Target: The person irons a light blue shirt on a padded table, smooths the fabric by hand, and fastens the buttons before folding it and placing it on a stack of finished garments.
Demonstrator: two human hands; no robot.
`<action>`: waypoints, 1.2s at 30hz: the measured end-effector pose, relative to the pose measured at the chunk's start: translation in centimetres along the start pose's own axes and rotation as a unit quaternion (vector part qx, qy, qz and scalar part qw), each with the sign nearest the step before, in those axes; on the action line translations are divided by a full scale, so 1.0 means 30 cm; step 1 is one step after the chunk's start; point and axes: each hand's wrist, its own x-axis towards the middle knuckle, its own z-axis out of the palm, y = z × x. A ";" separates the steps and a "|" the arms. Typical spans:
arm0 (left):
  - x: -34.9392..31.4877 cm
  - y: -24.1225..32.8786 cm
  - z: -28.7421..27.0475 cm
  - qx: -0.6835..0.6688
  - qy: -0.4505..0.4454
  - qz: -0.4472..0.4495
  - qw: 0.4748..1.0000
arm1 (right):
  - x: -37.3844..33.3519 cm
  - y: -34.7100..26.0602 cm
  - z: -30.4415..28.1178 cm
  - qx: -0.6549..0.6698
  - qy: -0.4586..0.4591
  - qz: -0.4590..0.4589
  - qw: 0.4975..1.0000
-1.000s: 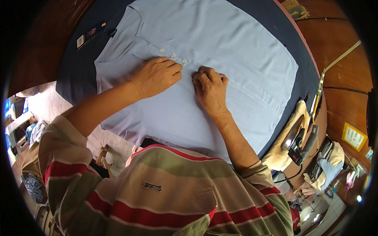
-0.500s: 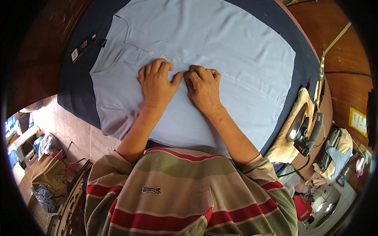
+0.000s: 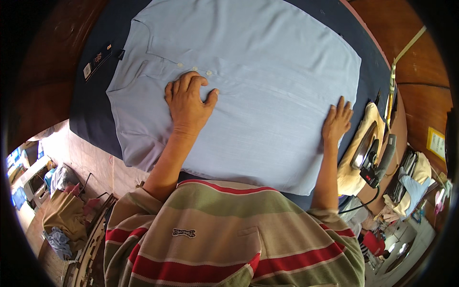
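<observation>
A light blue shirt (image 3: 267,115) with a short buttoned placket lies spread over a dark blue cloth, its neckline toward the left. My left hand (image 3: 189,103) rests on it just below the pale buttons (image 3: 194,69), fingers bent and thumb apart, with no fabric visibly pinched. Over at the shirt's right end, my right hand (image 3: 337,123) lies with its fingers stretched out on the hem area. A dark hang tag (image 3: 97,61) sits beside the collar on the far left. Faint creases run across the shirt's upper part.
To the right, an iron (image 3: 368,158) stands on a cream cloth pad (image 3: 349,179), its black cord trailing toward me. The dark blue cloth (image 3: 93,129) shows around the shirt. Folded clothes (image 3: 409,177) are piled at the right; a brown cloth heap (image 3: 62,215) is at lower left.
My right hand has moved from beside my left hand at the shirt's middle to its right end, and its fingers have straightened. My left hand has stayed nearly in place.
</observation>
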 end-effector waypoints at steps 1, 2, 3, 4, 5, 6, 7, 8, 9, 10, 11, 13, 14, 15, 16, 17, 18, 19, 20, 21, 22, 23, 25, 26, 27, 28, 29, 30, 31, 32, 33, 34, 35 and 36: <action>-0.003 -0.002 0.003 0.006 -0.003 -0.001 1.000 | 0.017 0.050 0.004 0.018 -0.004 -0.011 1.000; -0.002 -0.007 0.003 0.010 -0.003 -0.001 1.000 | 0.032 0.056 0.004 0.017 -0.005 -0.027 0.999; -0.004 -0.011 0.003 0.015 -0.002 -0.001 1.000 | 0.040 0.061 0.003 0.016 -0.006 -0.044 0.999; -0.008 -0.012 0.002 0.011 -0.011 -0.004 1.000 | 0.030 0.069 0.002 0.010 -0.010 -0.042 0.999; -0.006 -0.015 -0.002 0.010 -0.016 -0.007 1.000 | 0.030 0.067 0.008 0.007 -0.012 -0.043 0.999; -0.004 -0.017 -0.006 0.009 -0.021 -0.010 1.000 | 0.032 0.064 0.011 0.005 -0.014 -0.045 0.999; 0.005 -0.015 -0.003 0.007 -0.012 -0.006 1.000 | 0.045 0.062 0.009 0.009 -0.010 -0.048 0.999; 0.006 -0.013 0.004 0.005 -0.006 -0.006 1.000 | 0.054 0.062 0.004 0.012 -0.010 -0.053 0.998; 0.003 -0.015 0.008 0.003 -0.001 -0.005 1.000 | 0.054 0.061 -0.001 0.014 -0.009 -0.058 0.998; -0.008 -0.020 0.008 0.002 -0.008 -0.007 1.000 | 0.041 0.060 0.003 0.012 -0.015 -0.053 0.998; -0.009 -0.023 0.010 0.001 -0.013 -0.008 1.000 | 0.039 0.068 0.011 0.009 -0.012 -0.050 0.999; -0.004 -0.018 0.011 -0.001 -0.014 -0.007 1.000 | 0.041 0.088 0.018 0.004 -0.005 -0.043 0.999; -0.002 -0.011 0.008 0.001 -0.014 -0.006 1.000 | 0.037 0.072 0.009 0.002 0.005 -0.043 0.999; -0.002 -0.008 0.006 0.003 -0.013 -0.006 1.000 | 0.029 0.039 -0.010 0.022 0.053 -0.084 0.995; -0.002 -0.008 0.001 0.005 -0.012 -0.008 1.000 | 0.015 -0.004 -0.026 0.043 0.100 -0.123 0.986; -0.001 -0.007 0.000 0.005 -0.011 -0.010 1.000 | 0.002 -0.068 -0.053 0.064 0.147 -0.162 0.974; -0.006 -0.010 -0.001 0.008 -0.011 -0.014 1.000 | -0.022 -0.193 -0.111 0.166 0.142 -0.197 0.956; -0.011 -0.014 0.002 0.011 -0.007 -0.014 1.000 | -0.059 -0.293 -0.130 0.280 0.110 -0.254 0.919; -0.015 -0.022 0.004 0.014 -0.001 -0.013 1.000 | -0.127 -0.405 -0.169 0.379 -0.019 -0.243 0.893; -0.014 -0.023 0.005 0.015 0.004 -0.011 1.000 | -0.179 -0.475 -0.173 0.427 -0.103 -0.277 0.855; -0.010 -0.020 0.007 0.008 0.003 -0.006 1.000 | -0.219 -0.554 -0.192 0.420 -0.114 -0.306 0.847; -0.006 -0.017 0.005 0.004 0.003 -0.003 1.000 | -0.243 -0.612 -0.209 0.413 -0.127 -0.336 0.837; -0.003 -0.011 0.000 0.003 0.007 0.003 1.000 | -0.241 -0.656 -0.191 0.364 -0.101 -0.369 0.849; -0.004 -0.008 0.001 0.005 0.011 0.006 1.000 | -0.233 -0.671 -0.182 0.338 -0.088 -0.385 0.854; -0.005 -0.007 0.001 0.007 0.015 0.008 1.000 | -0.227 -0.680 -0.174 0.333 -0.079 -0.386 0.857; -0.005 -0.008 0.000 0.007 0.018 0.009 1.000 | -0.221 -0.688 -0.168 0.327 -0.069 -0.387 0.859; -0.005 -0.010 0.000 0.006 0.020 0.010 1.000 | -0.218 -0.694 -0.162 0.321 -0.060 -0.387 0.862; -0.004 -0.011 0.000 0.005 0.022 0.012 1.000 | -0.217 -0.698 -0.157 0.323 -0.058 -0.381 0.864; -0.004 -0.010 0.001 0.002 0.021 0.010 1.000 | -0.217 -0.702 -0.153 0.325 -0.055 -0.375 0.867; -0.004 -0.011 0.000 0.000 0.019 0.008 1.000 | -0.219 -0.705 -0.150 0.328 -0.052 -0.368 0.869; -0.005 -0.011 0.000 -0.003 0.017 0.006 1.000 | -0.220 -0.708 -0.147 0.325 -0.048 -0.367 0.870; -0.007 -0.012 0.000 0.000 0.016 0.005 1.000 | -0.220 -0.711 -0.143 0.323 -0.045 -0.365 0.872; -0.006 -0.011 0.000 0.002 0.016 0.005 1.000 | -0.219 -0.713 -0.141 0.320 -0.039 -0.363 0.874; -0.005 -0.011 0.001 0.004 0.016 0.005 1.000 | -0.217 -0.715 -0.141 0.314 -0.037 -0.360 0.878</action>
